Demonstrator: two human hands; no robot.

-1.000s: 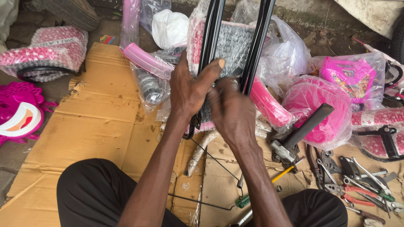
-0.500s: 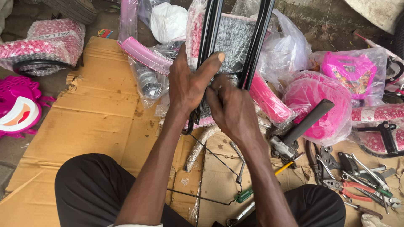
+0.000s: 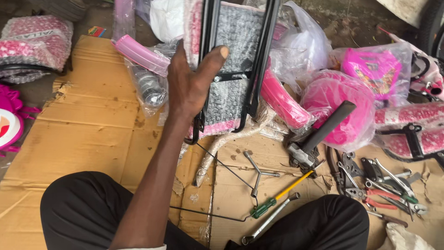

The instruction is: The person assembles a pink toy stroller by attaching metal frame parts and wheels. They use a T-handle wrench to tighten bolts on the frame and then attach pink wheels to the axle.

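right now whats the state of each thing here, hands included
left hand: gripping the left bar of the black metal frame
black metal frame: propped upright, bubble-wrapped
right hand: out of view
green-handled screwdriver: lying loose on the flattened brown cardboard
pink plastic fender: lying unwrapped beside the frame

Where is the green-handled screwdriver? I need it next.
In the head view, the screwdriver lies on the cardboard at lower centre-right, between the three-armed wrench and a long socket wrench.
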